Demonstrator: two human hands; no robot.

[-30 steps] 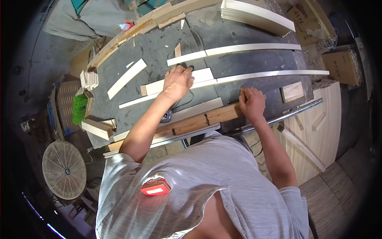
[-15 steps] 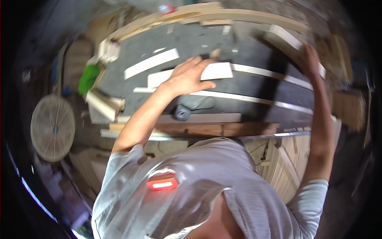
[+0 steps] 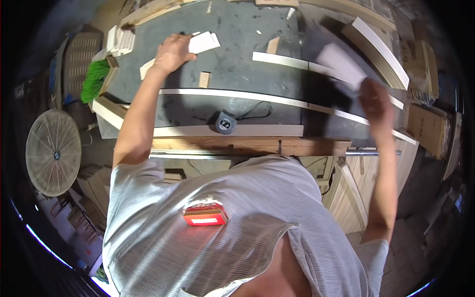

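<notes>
My left hand (image 3: 173, 52) is at the back left of the dark worktable, fingers curled on short white boards (image 3: 204, 40), one lying over another. My right hand (image 3: 375, 101), blurred, grips a short pale board (image 3: 341, 64) that slants up and left from it. Long thin white strips (image 3: 232, 95) lie crosswise between the hands. A small wood block (image 3: 204, 79) sits below my left hand. A grey tape measure (image 3: 225, 123) with a dark strap rests near the front.
A stack of long boards (image 3: 381, 54) is at the back right, short pieces (image 3: 119, 38) and green bristles (image 3: 95, 79) at the left. A wooden rail (image 3: 252, 145) runs along the front. Cardboard boxes (image 3: 428, 131) stand right, a fan (image 3: 53, 153) lower left, panels (image 3: 356, 193) below right.
My left hand has moved up and left with a white board, uncovering the small block. My right hand has risen from the front right and now has a board in it. The view has shifted.
</notes>
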